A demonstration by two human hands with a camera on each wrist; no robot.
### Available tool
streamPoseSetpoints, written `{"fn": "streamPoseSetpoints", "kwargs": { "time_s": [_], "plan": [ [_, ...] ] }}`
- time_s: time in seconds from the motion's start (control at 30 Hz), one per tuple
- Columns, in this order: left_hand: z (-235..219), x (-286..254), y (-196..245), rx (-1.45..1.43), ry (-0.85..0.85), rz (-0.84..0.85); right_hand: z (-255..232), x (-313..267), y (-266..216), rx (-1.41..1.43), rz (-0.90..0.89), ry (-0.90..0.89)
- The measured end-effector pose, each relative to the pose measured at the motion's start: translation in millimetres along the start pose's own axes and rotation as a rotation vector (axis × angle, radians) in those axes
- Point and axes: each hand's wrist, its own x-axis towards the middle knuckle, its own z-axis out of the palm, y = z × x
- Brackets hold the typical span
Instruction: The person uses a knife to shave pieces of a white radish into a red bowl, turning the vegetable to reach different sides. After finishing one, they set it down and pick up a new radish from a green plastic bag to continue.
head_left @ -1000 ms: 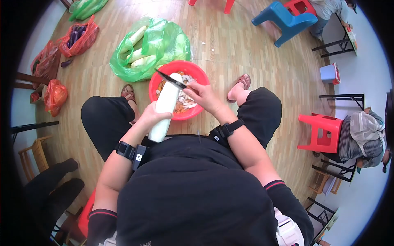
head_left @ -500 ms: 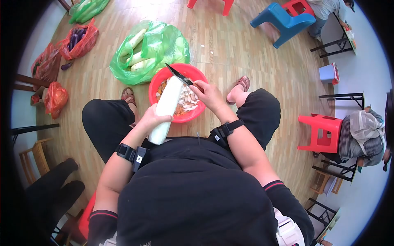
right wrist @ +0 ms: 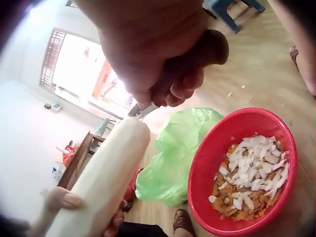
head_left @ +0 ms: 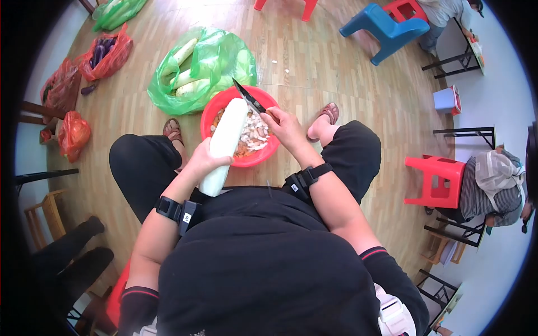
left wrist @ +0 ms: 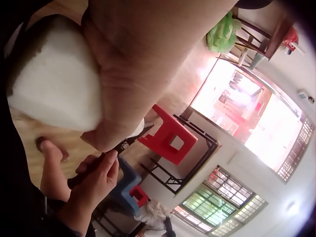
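Observation:
A peeled white radish [head_left: 227, 134] slants over the red basin [head_left: 208, 119] in the head view. My left hand [head_left: 208, 158] grips it around its lower part, thumb across the near side. In my right hand [head_left: 286, 126] is a knife [head_left: 250, 96] with a dark blade, its tip pointing up and left beside the radish's far end. The knife's brown handle [right wrist: 197, 57] fills my curled fingers in the right wrist view. White and orange peelings [right wrist: 254, 173] lie in the basin below.
Just beyond the basin, a green plastic bag [head_left: 224, 61] holds several long radishes. Red bags [head_left: 106, 53] stand at the left, one with eggplants. A blue chair [head_left: 384, 31] and a red stool [head_left: 437, 182] are on the right, with people seated near them.
The knife has swung from lying across the radish's far end to its right side, tip now pointing farther up. The left hand keeps its grip on the radish.

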Motion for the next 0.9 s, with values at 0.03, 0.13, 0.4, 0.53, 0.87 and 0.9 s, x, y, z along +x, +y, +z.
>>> {"fn": "streamPoseSetpoints", "kwargs": {
  "time_s": [0.03,0.13,0.4,0.53,0.87,0.9],
  "plan": [
    [-0.6,0.7,-1.4,0.047,0.008,-0.005,-0.1,-0.1,-4.5,0.0,-0.001,-0.004],
    [-1.7,0.0,-2.3,0.092,0.014,-0.01,1.6,-0.9,-12.2,0.099,0.05,-0.12],
    [-1.9,1.1,-7.8,0.126,-0.018,-0.086,-0.1,1.8,5.8,-0.189,0.022,-0.062],
    [-3.4,-0.6,-0.8,0.236,0.023,0.04,-2.9,1.9,9.1,-0.134,0.093,-0.021],
    [-7.0,2.2,1.9,0.262,-0.044,-0.062,17.8,-23.8,-45.4,-0.012,-0.179,-0.321],
    [-6.6,1.1,2.5,0.263,-0.048,-0.066,19.1,-25.5,-47.5,-0.04,-0.193,-0.34]
  ]
}}
